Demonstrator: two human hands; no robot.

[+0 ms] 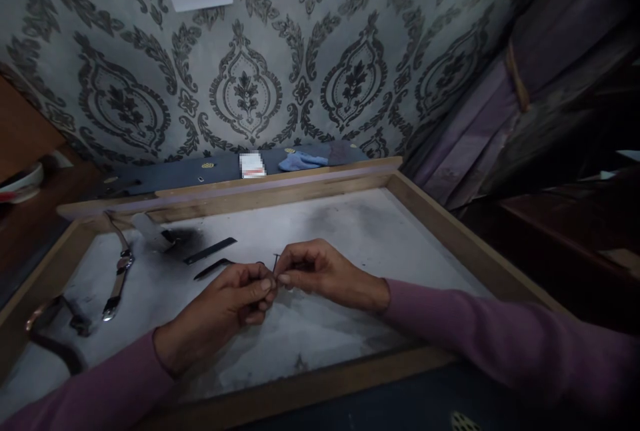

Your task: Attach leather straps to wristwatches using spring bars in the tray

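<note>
My left hand (233,299) and my right hand (327,274) meet fingertip to fingertip above the white floor of a shallow wooden tray (395,181). Both are closed in a pinch. A thin dark piece (276,261) sticks up between the fingertips; its kind is too small to tell. Behind my left hand runs a dark strap-like strip (213,269), its near end hidden, so I cannot tell if the hand holds it. Just beyond lies a flat black strip (210,251).
On the tray's left side lie a wristwatch (124,263) with its strap stretched out and a curved brown band (55,341). A pale flat piece (150,232) rests near the back rim. Behind the tray are a small white box (253,165) and a blue cloth (303,161).
</note>
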